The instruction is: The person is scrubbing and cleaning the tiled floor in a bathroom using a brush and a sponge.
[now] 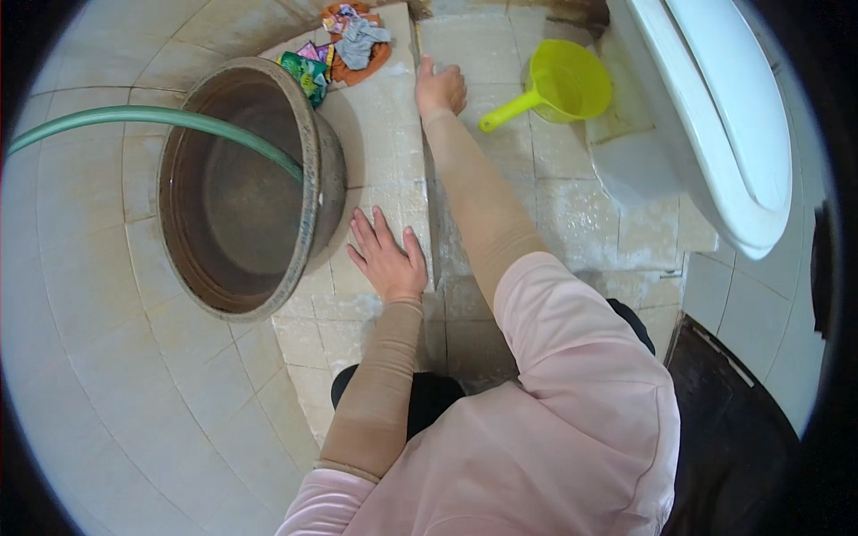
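My left hand lies flat with fingers spread on a raised tiled ledge, right beside a large brown clay jar. My right arm stretches far forward. My right hand presses down at the ledge's right edge with its fingers curled under. Whether they grip anything is hidden. A yellow plastic dipper lies on the lower tiled floor, just right of that hand. Both forearms wear tan sleeves under a pink top.
A green hose arcs from the left into the jar. Crumpled sachets and a grey cloth are heaped at the ledge's back. A white toilet fills the right side. A dark mat lies at lower right.
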Tool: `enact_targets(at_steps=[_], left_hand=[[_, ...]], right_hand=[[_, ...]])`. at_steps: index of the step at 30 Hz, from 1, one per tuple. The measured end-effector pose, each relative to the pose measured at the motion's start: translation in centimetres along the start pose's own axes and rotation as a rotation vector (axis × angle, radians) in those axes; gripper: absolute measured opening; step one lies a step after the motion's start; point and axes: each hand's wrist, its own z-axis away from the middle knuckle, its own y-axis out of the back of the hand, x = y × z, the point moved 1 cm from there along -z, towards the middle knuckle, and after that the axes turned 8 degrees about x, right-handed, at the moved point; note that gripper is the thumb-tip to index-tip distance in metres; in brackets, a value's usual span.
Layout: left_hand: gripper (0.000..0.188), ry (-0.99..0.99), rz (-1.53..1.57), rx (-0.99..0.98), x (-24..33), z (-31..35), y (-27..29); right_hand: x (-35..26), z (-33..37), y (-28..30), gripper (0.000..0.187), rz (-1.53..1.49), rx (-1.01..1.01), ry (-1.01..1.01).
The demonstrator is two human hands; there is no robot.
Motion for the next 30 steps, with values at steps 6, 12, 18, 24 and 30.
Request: enact_targets(at_steps=[6, 12, 18, 24, 30], left_hand=[[0.061, 0.027, 0.025, -0.028, -0.5, -0.4, 0.2], [0.061, 0.045, 0.056, -0.086, -1.1, -0.7, 0.5], [0.059, 0.043, 0.060, -0.043, -1.1, -0.5, 0.8], [0.059, 0.051, 0.073, -0.018, -1.0, -0.4, 1.2], [0.060, 0.071, 0.066, -0.021, -1.1, -0.3, 1.0]], right_hand=[[-5.6, -8.7, -5.4, 0.079, -0.060, -0.005, -0.158], [-5.2, -10.5, -8.0, 0.070, -0.188, -0.047, -0.064], [3.9, -0.7, -1.5, 0.051, -0.118, -0.106, 0.268], [14.4, 11.8, 11.6, 0.042, -0.078, -0.334, 0.378], [11.8, 3.1, 14.1, 0.057, -0.900, 0.005, -0.338]])
